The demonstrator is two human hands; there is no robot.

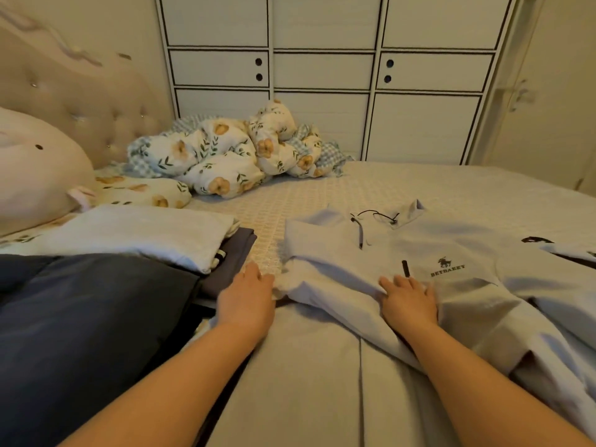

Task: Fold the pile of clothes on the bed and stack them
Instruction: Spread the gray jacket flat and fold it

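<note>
The pale sweatshirt lies front up on the bed, its collar and dark drawstring beyond your hands and its horse logo just past your right hand. That hand rests flat on the chest of the garment, fingers spread and pressing the cloth down, gripping nothing. Your left hand sits at the garment's near left edge, palm down, with its fingers curled against a bunched fold of the sleeve; you cannot tell whether it has actually pinched the fabric. To the left of your left hand a stack of folded clothes rests on the bed, a white piece on top of a grey one, and nearer you on that side lies a dark blue garment. Well beyond both hands a crumpled floral quilt is heaped against the white wardrobe, with a padded headboard off to the far left.
</note>
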